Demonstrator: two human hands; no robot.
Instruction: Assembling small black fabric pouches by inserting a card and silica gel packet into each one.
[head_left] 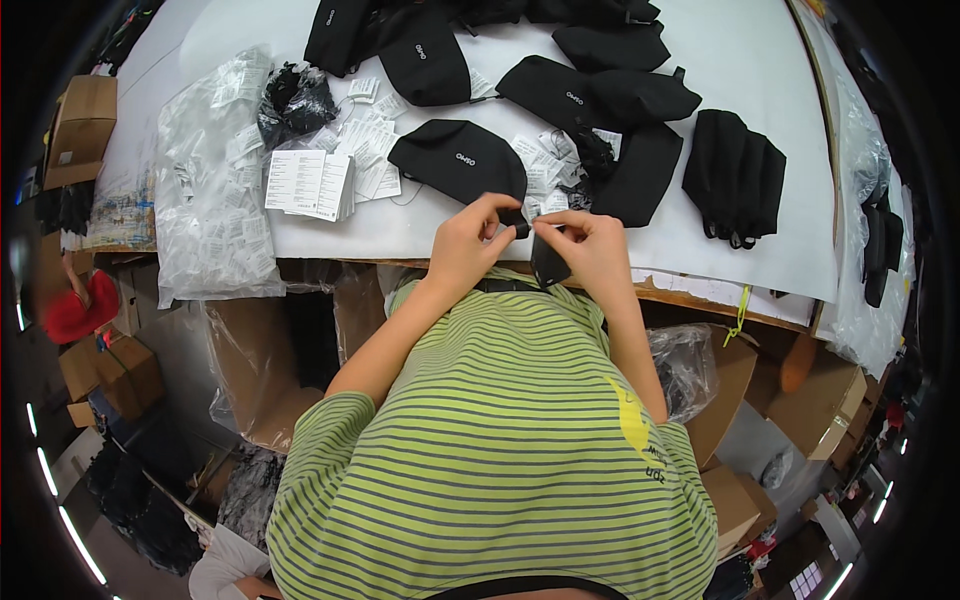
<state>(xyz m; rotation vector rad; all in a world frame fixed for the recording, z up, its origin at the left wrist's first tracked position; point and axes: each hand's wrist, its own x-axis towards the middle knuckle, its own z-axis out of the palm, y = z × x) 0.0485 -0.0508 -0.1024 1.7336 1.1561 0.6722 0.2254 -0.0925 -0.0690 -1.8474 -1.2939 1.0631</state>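
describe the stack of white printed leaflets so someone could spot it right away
On the white table, look left of the black pouch nearest the hands. The leaflet stack lies beside the clear plastic bag; unlike the small scattered tags, it is one large neat pile.

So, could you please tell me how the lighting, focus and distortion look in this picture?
Head view: light is even and soft on the white table, with no harsh glare; the table edge bows from the fisheye lens and the corners go black; the left hand and right hand on the small black piece are sharp.
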